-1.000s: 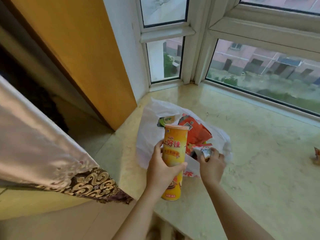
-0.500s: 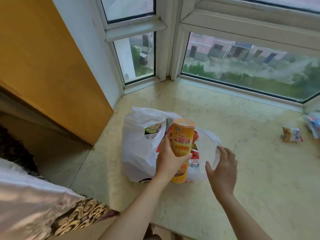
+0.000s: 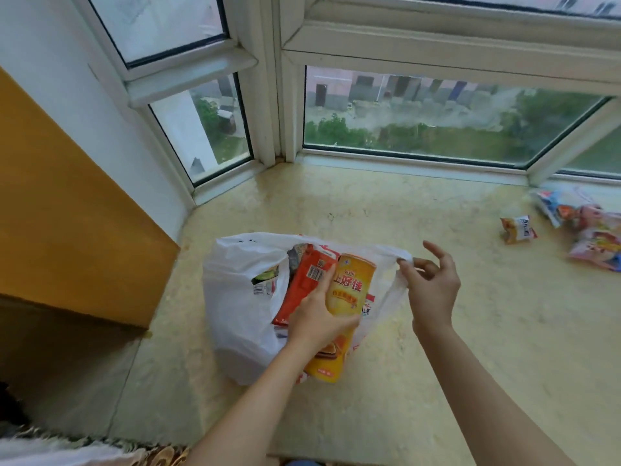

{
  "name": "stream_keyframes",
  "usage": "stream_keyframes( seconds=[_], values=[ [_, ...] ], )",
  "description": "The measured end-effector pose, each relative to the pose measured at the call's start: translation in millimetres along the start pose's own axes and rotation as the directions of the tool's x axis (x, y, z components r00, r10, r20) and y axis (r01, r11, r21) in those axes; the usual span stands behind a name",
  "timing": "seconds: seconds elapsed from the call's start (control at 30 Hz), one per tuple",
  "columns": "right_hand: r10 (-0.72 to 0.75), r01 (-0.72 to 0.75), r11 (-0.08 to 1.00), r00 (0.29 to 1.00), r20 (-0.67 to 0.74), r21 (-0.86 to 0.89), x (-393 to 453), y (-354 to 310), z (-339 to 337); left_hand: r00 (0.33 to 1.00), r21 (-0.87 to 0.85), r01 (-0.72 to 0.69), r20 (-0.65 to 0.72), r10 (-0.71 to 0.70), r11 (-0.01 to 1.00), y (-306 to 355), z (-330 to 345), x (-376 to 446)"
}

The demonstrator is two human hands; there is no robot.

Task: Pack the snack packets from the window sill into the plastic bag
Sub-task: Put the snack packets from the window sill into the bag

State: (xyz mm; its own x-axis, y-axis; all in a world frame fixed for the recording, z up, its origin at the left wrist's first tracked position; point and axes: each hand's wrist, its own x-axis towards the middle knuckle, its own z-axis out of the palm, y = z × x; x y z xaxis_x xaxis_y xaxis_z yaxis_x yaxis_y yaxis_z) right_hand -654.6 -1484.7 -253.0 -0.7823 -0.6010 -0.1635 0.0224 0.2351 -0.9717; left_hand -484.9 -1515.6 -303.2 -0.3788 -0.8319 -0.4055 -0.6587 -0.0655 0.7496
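Left hand (image 3: 317, 317) wrapped round can (image 3: 349, 297); right hand (image 3: 431, 284) pinching bag (image 3: 242, 314) rim. Could snag on rim beside pinch, spilling packets.

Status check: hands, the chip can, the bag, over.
Left hand gripping yellow chip can at bag mouth. Right hand pinching plastic bag rim open. Loose packets far right.
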Motion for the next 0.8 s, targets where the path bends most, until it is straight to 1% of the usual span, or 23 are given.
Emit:
stream_keyframes(
  seconds=[0.07,0.2,0.27,0.37,0.43,0.63,0.73,0.8],
  values=[
    [-0.018,0.017,0.999,1.000,0.013,0.050,-2,-11,1,0.999,0.073,0.027,0.033,-0.029,0.997,0,0,5],
    [-0.049,0.045,0.995,0.998,0.037,0.084,-8,-22,1,0.996,0.127,0.068,0.048,-0.075,0.989,11,-5,31],
    [-0.043,0.039,0.994,0.998,0.044,0.098,-9,-23,-2,0.997,0.231,0.010,0.077,-0.028,0.973,19,-5,44],
    [-0.018,0.015,0.992,1.000,0.021,0.125,-8,-22,-5,0.988,0.424,-0.137,0.129,0.091,0.895,24,6,60],
    [0.001,-0.001,0.990,1.000,0.004,0.139,-7,-22,-7,0.978,0.496,-0.196,0.157,0.135,0.846,16,20,67],
    [0.004,-0.003,0.993,1.000,-0.010,0.120,-6,-15,-12,0.964,0.580,-0.262,0.191,0.184,0.771,-16,66,60],
    [-0.009,0.009,0.997,1.000,-0.007,0.083,-9,-12,-17,0.944,0.617,-0.327,0.241,0.224,0.716,-31,75,60],
    [-0.022,0.022,0.998,1.000,0.001,0.051,-11,-10,-19,0.928,0.664,-0.373,0.267,0.261,0.648,-38,76,60]
  ],
)
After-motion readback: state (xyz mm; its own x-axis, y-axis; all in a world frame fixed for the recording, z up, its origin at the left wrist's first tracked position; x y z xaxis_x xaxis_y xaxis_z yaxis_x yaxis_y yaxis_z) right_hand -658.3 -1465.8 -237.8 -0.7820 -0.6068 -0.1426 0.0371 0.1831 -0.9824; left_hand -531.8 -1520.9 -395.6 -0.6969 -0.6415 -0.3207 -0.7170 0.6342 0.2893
